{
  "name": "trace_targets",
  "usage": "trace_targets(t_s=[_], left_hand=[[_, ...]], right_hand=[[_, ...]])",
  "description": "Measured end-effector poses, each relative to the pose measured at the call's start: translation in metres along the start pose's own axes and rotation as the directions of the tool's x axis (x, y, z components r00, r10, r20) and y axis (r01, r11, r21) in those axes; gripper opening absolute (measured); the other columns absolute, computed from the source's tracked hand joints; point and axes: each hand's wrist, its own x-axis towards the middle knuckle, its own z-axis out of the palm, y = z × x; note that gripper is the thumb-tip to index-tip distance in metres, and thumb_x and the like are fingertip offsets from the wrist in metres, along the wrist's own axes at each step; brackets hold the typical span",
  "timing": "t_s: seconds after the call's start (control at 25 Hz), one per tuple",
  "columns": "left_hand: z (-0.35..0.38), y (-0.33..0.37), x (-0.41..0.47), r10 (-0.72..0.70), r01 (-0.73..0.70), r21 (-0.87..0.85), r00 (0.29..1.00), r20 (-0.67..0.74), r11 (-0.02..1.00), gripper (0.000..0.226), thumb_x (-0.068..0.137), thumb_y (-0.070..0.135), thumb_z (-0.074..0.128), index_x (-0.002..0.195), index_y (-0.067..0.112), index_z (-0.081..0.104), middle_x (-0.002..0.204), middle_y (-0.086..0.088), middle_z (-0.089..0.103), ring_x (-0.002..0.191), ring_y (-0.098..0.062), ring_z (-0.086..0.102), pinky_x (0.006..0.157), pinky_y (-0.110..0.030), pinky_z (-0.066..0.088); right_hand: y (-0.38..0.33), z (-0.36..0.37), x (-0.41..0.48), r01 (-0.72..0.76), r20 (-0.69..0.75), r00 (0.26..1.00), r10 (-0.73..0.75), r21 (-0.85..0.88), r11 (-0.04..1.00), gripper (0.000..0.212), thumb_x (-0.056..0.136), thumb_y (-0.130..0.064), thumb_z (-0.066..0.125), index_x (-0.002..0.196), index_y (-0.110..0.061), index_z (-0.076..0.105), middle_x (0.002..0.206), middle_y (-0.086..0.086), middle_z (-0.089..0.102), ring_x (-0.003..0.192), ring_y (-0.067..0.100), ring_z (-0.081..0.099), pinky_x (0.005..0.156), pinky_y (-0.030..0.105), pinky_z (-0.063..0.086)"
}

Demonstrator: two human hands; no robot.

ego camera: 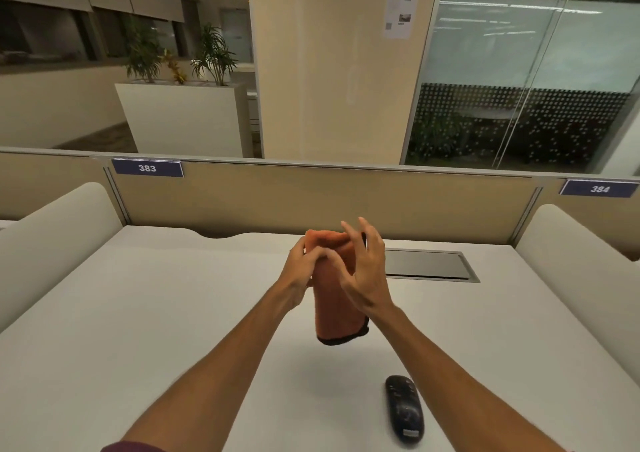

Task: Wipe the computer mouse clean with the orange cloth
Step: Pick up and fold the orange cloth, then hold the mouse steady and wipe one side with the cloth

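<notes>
Both arms reach forward; left hand point(304, 264) pinches the raised cloth point(337, 299), right hand point(365, 271) beside it, fingers spread. Mouse point(404, 410) lies nearer, right.

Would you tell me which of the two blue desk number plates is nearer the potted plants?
The plate reading 383, at the left of the partition, sits below the plants; plate 384 is far right.

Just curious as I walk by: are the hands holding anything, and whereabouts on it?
The left hand pinches the orange cloth with dark trim near its upper end; the right hand is open against it.
</notes>
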Motion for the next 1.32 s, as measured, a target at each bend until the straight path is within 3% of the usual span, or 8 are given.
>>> trace_targets(t_s=[0.12, 0.24, 0.48, 0.68, 0.76, 0.88, 1.04, 1.32], left_hand=[[0.037, 0.001, -0.003, -0.077, 0.084, -0.111, 0.995, 0.066, 0.99, 0.028, 0.101, 0.013, 0.043, 0.118, 0.016, 0.066, 0.118, -0.01, 0.068, 0.112, -0.027, 0.063, 0.079, -0.042, 0.053], [0.069, -0.005, -0.008, -0.136, 0.157, -0.146, 0.98, 0.146, 0.977, 0.032, 0.104, 0.022, 0.04, 0.127, 0.013, 0.06, 0.121, -0.012, 0.068, 0.113, -0.026, 0.064, 0.086, -0.038, 0.057], [0.107, -0.01, -0.016, -0.202, 0.27, -0.168, 0.92, 0.336, 0.948, 0.031, 0.103, 0.029, 0.039, 0.117, 0.019, 0.065, 0.113, -0.011, 0.067, 0.1, -0.022, 0.063, 0.078, -0.036, 0.056], [0.116, -0.056, -0.04, -0.091, -0.007, 0.319, 0.953, 0.29, 0.948, 0.046, 0.101, 0.05, 0.043, 0.137, 0.022, 0.05, 0.136, -0.005, 0.057, 0.124, -0.024, 0.055, 0.099, -0.039, 0.047], [0.107, -0.088, -0.057, -0.061, -0.066, 0.539, 0.975, 0.215, 0.84, 0.069, 0.087, 0.062, 0.046, 0.142, 0.02, 0.046, 0.146, -0.003, 0.05, 0.132, -0.023, 0.048, 0.107, -0.039, 0.041], [0.091, -0.144, -0.084, -0.118, -0.14, 0.767, 0.956, 0.27, 0.626, 0.085, 0.085, 0.07, 0.056, 0.152, 0.024, 0.031, 0.159, 0.003, 0.031, 0.145, -0.019, 0.029, 0.12, -0.047, 0.023], [0.086, -0.192, -0.105, -0.218, -0.281, 0.843, 0.884, 0.413, 0.458, 0.118, 0.071, 0.089, 0.053, 0.158, 0.028, 0.002, 0.166, 0.008, 0.002, 0.152, -0.012, -0.005, 0.122, -0.051, -0.01], [0.096, -0.215, -0.109, -0.13, -0.401, 0.843, 0.873, 0.471, 0.358, 0.144, 0.049, 0.105, 0.038, 0.158, 0.021, -0.005, 0.166, 0.005, -0.004, 0.151, -0.012, -0.01, 0.118, -0.054, -0.019]], right_hand=[[0.02, -0.019, -0.02, 0.048, 0.099, 0.995, -0.028, -0.198, 0.979, 0.073, 0.087, -0.065, 0.043, 0.152, -0.04, 0.024, 0.164, 0.01, 0.001, 0.15, 0.034, 0.004, 0.116, 0.062, 0.016], [0.032, -0.036, -0.029, 0.004, 0.103, 0.994, 0.03, -0.311, 0.95, 0.082, 0.081, -0.075, 0.04, 0.153, -0.043, 0.017, 0.164, 0.008, -0.009, 0.149, 0.04, -0.004, 0.112, 0.068, 0.013], [0.061, -0.081, -0.039, -0.094, 0.091, 0.99, 0.105, -0.119, 0.988, 0.068, 0.084, -0.043, 0.055, 0.149, -0.041, 0.033, 0.157, 0.007, 0.021, 0.131, 0.035, 0.039, 0.1, 0.051, 0.049], [0.092, -0.111, -0.059, -0.214, 0.15, 0.956, 0.251, -0.225, 0.95, 0.059, 0.088, -0.036, 0.054, 0.145, -0.038, 0.04, 0.141, 0.008, 0.036, 0.117, 0.032, 0.051, 0.097, 0.045, 0.05], [0.111, -0.119, -0.076, -0.279, 0.241, 0.901, 0.361, -0.314, 0.907, 0.058, 0.093, -0.038, 0.056, 0.147, -0.039, 0.035, 0.146, 0.008, 0.033, 0.121, 0.034, 0.048, 0.1, 0.048, 0.047], [0.131, -0.118, -0.111, -0.279, 0.386, 0.799, 0.46, -0.44, 0.854, 0.059, 0.093, -0.044, 0.053, 0.147, -0.042, 0.03, 0.149, 0.006, 0.027, 0.126, 0.035, 0.042, 0.101, 0.051, 0.045], [0.142, -0.105, -0.152, -0.262, 0.466, 0.712, 0.525, -0.517, 0.815, 0.058, 0.094, -0.049, 0.046, 0.147, -0.046, 0.026, 0.152, 0.004, 0.024, 0.13, 0.034, 0.038, 0.101, 0.05, 0.044], [0.142, -0.098, -0.182, -0.281, 0.509, 0.656, 0.557, -0.52, 0.807, 0.06, 0.096, -0.053, 0.041, 0.15, -0.049, 0.017, 0.158, 0.002, 0.017, 0.136, 0.035, 0.031, 0.103, 0.051, 0.041]])
